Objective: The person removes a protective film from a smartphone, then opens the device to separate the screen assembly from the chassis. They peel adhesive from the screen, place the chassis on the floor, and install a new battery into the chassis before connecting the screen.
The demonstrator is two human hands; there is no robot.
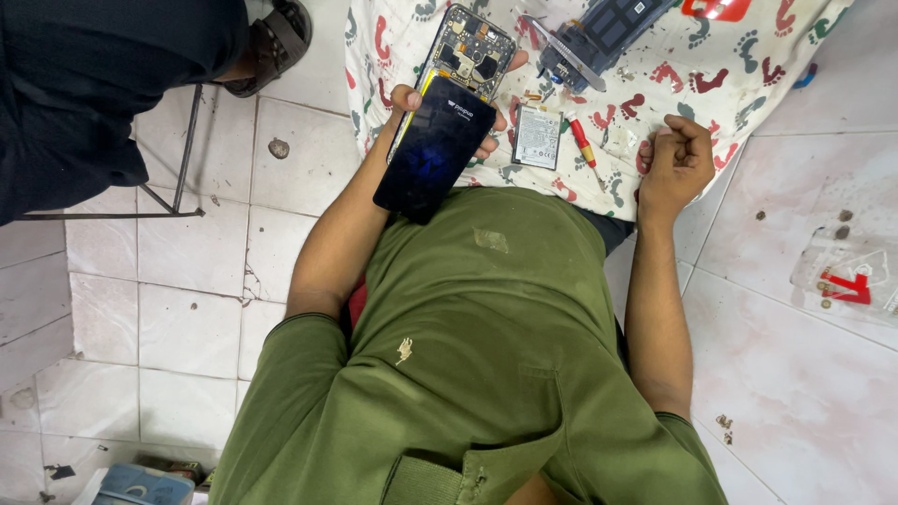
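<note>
Between the left hand's point(447, 98) fingers sits an opened smartphone point(468, 51), its circuit board bared, with a dark screen panel point(435, 150) lying loose over its near end; that grip is wrapped shut around both. Just right of it, on the footprint-patterned cloth point(739, 84), lie a flat battery point(538, 137) and a red-handled screwdriver point(586, 148). Farther right the right hand point(675, 164) rests curled into an empty fist on the cloth. The panel overhangs the grip toward the body, so I judge that a slackened thumb could let it slide onto the tiled floor point(187, 271) and crack.
</note>
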